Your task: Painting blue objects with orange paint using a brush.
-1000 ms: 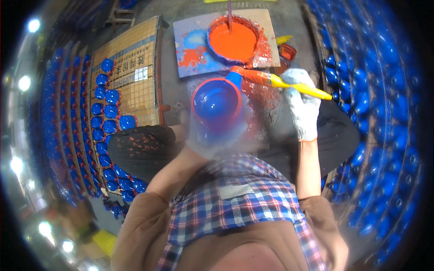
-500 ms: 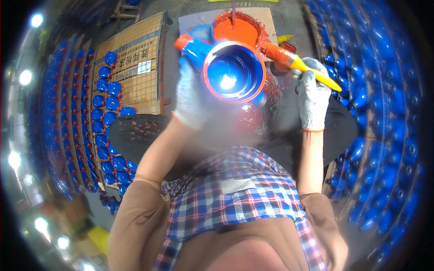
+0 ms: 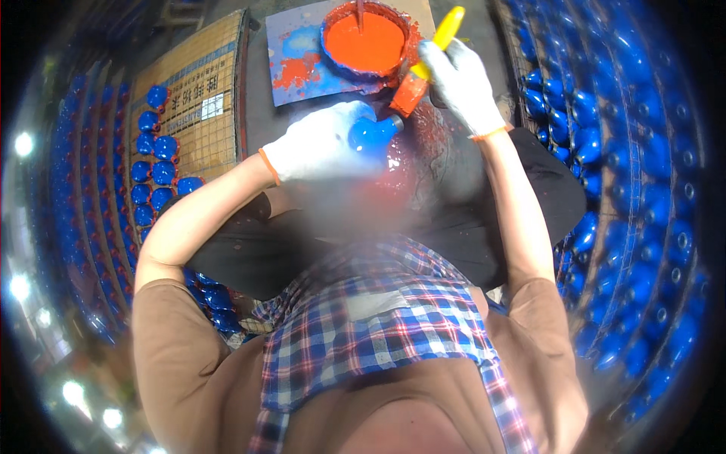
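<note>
Blue part (image 3: pixel 372 138) sits in left hand (image 3: pixel 321 141), paintbrush (image 3: pixel 410 92) in right hand (image 3: pixel 461 85).

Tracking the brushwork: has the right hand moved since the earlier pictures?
Yes: the right hand has moved mainly forward, slightly left, closer to the orange-paint bucket.

We wear white gloves (image 3: pixel 463 89) with orange cuff edging (image 3: pixel 270 166) on both hands (image 3: pixel 321 144). Over our brown top (image 3: pixel 172 325), whose sleeves (image 3: pixel 538 314) end near the elbows, we have a blue, white and red plaid apron (image 3: pixel 325 363) with shoulder straps (image 3: pixel 512 408) and a pale patch (image 3: pixel 376 304). Our trousers (image 3: pixel 548 189) are dark.
</note>
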A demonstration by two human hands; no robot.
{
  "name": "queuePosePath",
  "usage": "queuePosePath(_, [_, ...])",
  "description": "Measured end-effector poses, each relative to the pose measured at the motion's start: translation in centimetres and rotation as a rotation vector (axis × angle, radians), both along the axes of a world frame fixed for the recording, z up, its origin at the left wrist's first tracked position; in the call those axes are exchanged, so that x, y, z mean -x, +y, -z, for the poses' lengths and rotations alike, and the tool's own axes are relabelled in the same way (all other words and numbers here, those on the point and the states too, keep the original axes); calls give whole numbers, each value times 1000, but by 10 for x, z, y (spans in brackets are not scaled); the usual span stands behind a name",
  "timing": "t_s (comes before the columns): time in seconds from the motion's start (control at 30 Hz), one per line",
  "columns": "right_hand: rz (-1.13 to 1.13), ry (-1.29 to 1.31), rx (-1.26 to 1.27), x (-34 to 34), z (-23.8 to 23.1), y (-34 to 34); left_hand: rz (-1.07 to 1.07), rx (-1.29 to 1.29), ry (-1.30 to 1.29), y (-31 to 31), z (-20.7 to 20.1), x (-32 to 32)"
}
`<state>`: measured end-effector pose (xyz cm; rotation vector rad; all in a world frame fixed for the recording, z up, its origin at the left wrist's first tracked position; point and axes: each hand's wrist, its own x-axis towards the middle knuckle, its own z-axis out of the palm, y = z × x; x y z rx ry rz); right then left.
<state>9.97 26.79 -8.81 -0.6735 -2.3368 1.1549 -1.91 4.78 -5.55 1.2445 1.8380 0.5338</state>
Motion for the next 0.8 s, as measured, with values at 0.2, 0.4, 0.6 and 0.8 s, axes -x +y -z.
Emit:
queuePosePath(0.2, [-199,77,-224,1,7,-20,215,-43,593,-2,-11,-18])
queuePosePath(0.4, [-141,227,12,-32,-12,-50,-123,108,-26,-8,-5,-2])
queuePosePath(0.6, [-116,424,179,-45,-1,-64,-360,-180,-670,-30,12,-6])
queuePosePath(0.8, [-53,572,473,-64,6,-71,-1015,-456,-1254,-29,27,-43])
